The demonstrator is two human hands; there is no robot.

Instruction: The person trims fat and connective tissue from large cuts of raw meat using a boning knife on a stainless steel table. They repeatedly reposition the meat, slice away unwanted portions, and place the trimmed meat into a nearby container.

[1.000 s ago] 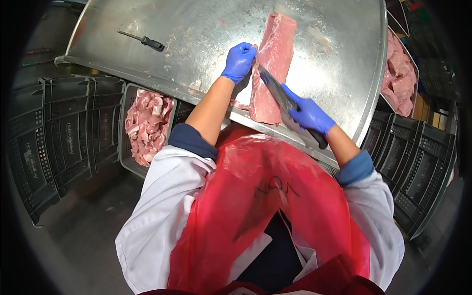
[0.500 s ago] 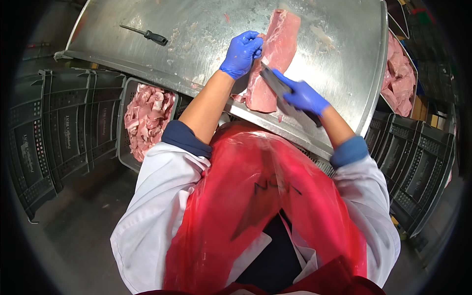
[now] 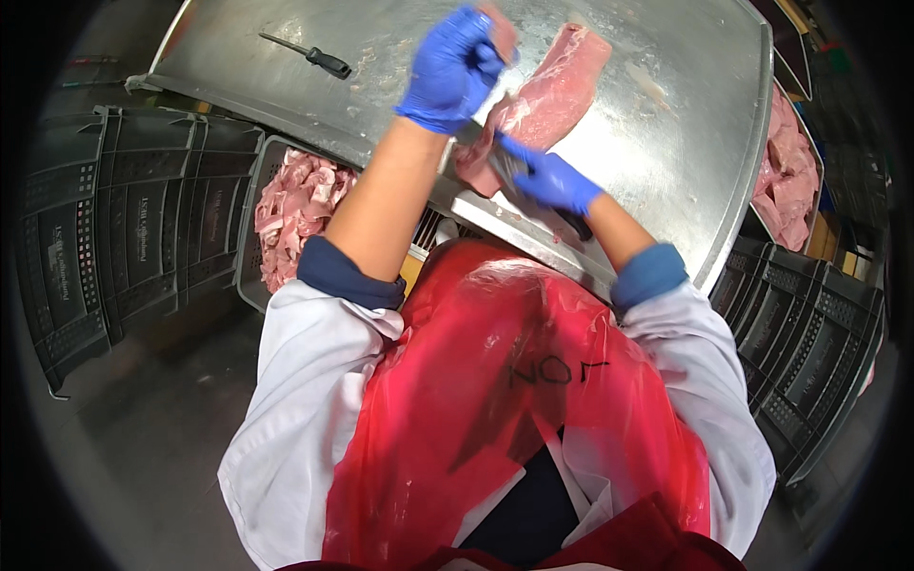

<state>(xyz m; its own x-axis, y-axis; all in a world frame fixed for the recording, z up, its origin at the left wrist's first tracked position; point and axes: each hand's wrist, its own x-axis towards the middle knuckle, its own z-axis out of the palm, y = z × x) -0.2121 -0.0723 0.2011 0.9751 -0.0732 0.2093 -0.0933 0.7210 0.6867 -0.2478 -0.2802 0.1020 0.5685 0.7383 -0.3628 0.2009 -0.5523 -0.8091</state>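
A long piece of raw pink meat [image 3: 552, 100] lies slantwise on the steel table, its near end close to the front edge. My left hand [image 3: 449, 76], in a blue glove, is closed and raised over the table, left of the meat. A meat strip [image 3: 501, 36] sticks out from its fingers. My right hand [image 3: 560, 183], gloved in blue too, grips a knife [image 3: 576, 225] whose dark handle end shows below the palm. The blade is at the near end of the meat, partly hidden and blurred.
A sharpening steel [image 3: 309, 55] with a black handle lies at the table's far left. Below the left edge stands a crate of meat trimmings [image 3: 295, 214]. Larger meat pieces [image 3: 788, 171] fill a container at the right. Black crates [image 3: 143, 219] are on both sides.
My left hand has moved up and away from the meat with a strip in it. The knife in my right hand has shifted left toward the meat's near end. The whole view has shifted slightly.
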